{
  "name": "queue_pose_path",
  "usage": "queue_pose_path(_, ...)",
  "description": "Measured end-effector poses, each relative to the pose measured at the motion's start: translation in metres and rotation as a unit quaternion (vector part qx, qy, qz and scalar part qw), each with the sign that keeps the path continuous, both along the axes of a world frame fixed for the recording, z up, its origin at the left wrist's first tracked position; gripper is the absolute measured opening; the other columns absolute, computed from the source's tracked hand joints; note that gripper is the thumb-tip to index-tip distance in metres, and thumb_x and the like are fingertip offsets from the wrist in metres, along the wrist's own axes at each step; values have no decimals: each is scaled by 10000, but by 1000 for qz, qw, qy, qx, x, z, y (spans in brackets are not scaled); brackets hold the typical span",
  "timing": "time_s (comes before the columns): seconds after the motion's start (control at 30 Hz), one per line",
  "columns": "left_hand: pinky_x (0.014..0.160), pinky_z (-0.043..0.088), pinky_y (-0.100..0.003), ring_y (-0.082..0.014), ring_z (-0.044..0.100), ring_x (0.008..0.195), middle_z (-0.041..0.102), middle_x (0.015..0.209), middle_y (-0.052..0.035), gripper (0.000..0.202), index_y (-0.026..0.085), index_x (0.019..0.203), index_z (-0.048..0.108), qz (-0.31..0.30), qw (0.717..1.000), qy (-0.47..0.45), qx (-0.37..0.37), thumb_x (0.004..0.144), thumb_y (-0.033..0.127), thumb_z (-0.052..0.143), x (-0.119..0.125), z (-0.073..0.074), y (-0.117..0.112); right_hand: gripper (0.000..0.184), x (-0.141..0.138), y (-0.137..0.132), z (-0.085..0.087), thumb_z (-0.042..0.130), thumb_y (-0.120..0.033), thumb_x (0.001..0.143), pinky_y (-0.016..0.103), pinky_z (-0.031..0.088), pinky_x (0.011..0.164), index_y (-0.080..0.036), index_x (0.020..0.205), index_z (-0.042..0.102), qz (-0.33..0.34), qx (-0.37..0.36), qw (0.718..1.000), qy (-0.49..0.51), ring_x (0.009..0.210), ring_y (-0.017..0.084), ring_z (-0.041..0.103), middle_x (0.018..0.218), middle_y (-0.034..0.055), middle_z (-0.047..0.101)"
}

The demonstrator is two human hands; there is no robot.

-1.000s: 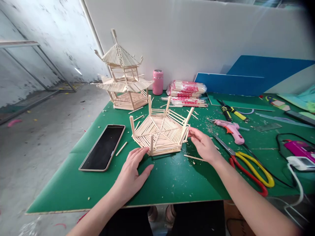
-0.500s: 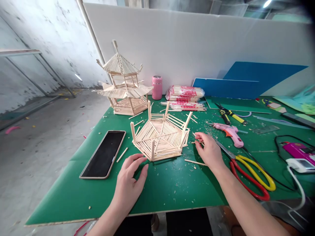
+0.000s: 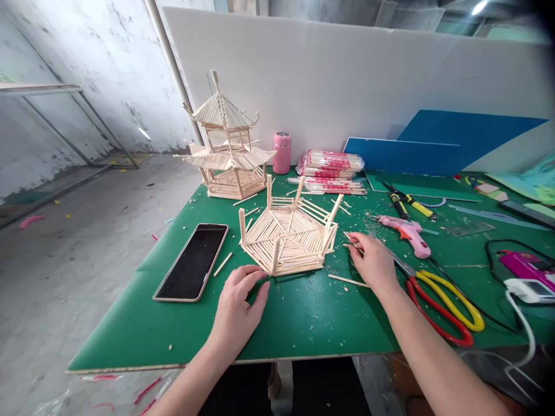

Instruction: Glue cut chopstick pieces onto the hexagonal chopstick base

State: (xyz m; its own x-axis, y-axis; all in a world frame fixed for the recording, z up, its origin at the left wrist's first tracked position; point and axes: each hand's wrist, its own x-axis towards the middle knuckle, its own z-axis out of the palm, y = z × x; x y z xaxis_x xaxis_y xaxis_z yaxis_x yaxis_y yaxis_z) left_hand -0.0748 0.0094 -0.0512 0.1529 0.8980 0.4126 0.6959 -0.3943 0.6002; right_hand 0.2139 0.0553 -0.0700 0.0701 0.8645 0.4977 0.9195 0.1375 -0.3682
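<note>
The hexagonal stick base (image 3: 286,234) lies flat at the middle of the green surface (image 3: 299,323), with its floor facing up. Its six corner posts point upward; the right rear post appears to lean outward at the top. One corner faces the near edge, slightly left of the base's centre. The floor ribs meet at the centre, and the base looks widest from left to right. Horizontal rails run along its rear and right rear sides.

The left hand (image 3: 243,294) rests at the near corner, its fingertips apparently touching the base and its thumb spread from the forefinger. The right hand (image 3: 373,263) is to the right of the base and apart from it, thumb and fingers in a narrow pose at two thin sticks (image 3: 346,235). The stick ends point left, toward the base; whether the fingers grip or only touch them cannot be told.

A loose stick (image 3: 348,281) lies just below the right hand, its long axis nearly left to right. A second short stick (image 3: 222,264) lies diagonally between the base and the phone (image 3: 191,263), its far end toward the right. The scissors (image 3: 433,292) lie beside the right hand, blades pointing far left. The pink glue gun (image 3: 407,232) lies beyond them, nozzle pointing left. A stick pagoda (image 3: 228,144) stands upright behind the base, to the left.
</note>
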Motion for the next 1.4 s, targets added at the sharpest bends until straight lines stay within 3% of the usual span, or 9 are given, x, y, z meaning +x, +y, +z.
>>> queue_pose_path(0.23,806,477,-367,-213,570,922,585,985,-81,243,184,990,546,9,1000,6,-6,766,278,554,-2,-3,3,218,-6,-3,8,446,-230,807,340,465,712,-169,985,557,22,69,994,79,773,191,558,873,73,611)
queue_pose_path(0.37,808,477,-384,-222,562,944,564,1034,-78,366,209,1061,503,-2,1000,15,-22,723,309,601,3,4,12,198,-12,-9,17,434,-254,839,324,465,706,-176,989,537,41,85,987,129,791,180,560,899,74,610)
queue_pose_path(0.5,868,436,-449,-258,532,1025,569,1067,-87,400,208,1040,513,-52,997,18,-55,678,321,639,14,18,29,232,-22,-17,26,447,-269,837,301,474,696,-201,1054,497,89,51,982,157,832,174,560,962,67,588)
queue_pose_path(0.57,866,430,-463,-265,538,1017,583,1048,-88,387,202,1024,526,-78,993,25,-90,671,307,643,17,22,36,303,-27,-21,30,495,-282,806,328,465,770,-213,1101,473,124,25,980,154,945,198,531,1059,75,544)
queue_pose_path(0.67,849,438,-439,-245,550,972,589,1001,-76,335,199,980,538,-112,987,13,-116,678,299,641,18,25,44,429,-33,-22,34,571,-307,750,399,401,903,-218,1145,432,174,-6,977,119,1109,245,424,1180,90,450)
queue_pose_path(0.77,827,447,-392,-219,549,940,590,956,-59,304,207,963,537,-140,983,-12,-117,687,280,642,15,23,49,460,-36,-18,40,608,-346,719,441,356,946,-218,1128,439,202,-36,977,63,1149,267,369,1217,95,406)
queue_pose_path(0.97,745,467,-333,-196,555,851,592,880,-43,243,213,924,541,-174,979,-27,-102,699,212,633,15,20,53,371,-43,-1,48,658,-368,675,449,305,978,-227,993,528,253,-77,964,20,1190,266,302,1253,67,380)
queue_pose_path(1.2,700,477,-328,-190,561,792,598,839,-38,240,231,930,540,-190,978,-32,-80,709,178,618,16,19,54,231,-46,4,45,672,-315,673,461,297,980,-238,867,572,249,-89,963,41,1197,260,299,1243,38,403)
queue_pose_path(1.4,684,482,-327,-192,577,778,608,821,-34,169,234,876,573,-184,978,-51,-87,718,189,609,16,19,54,201,-44,4,42,637,-387,705,471,285,985,-244,836,584,256,-99,960,50,1200,260,303,1238,31,424)
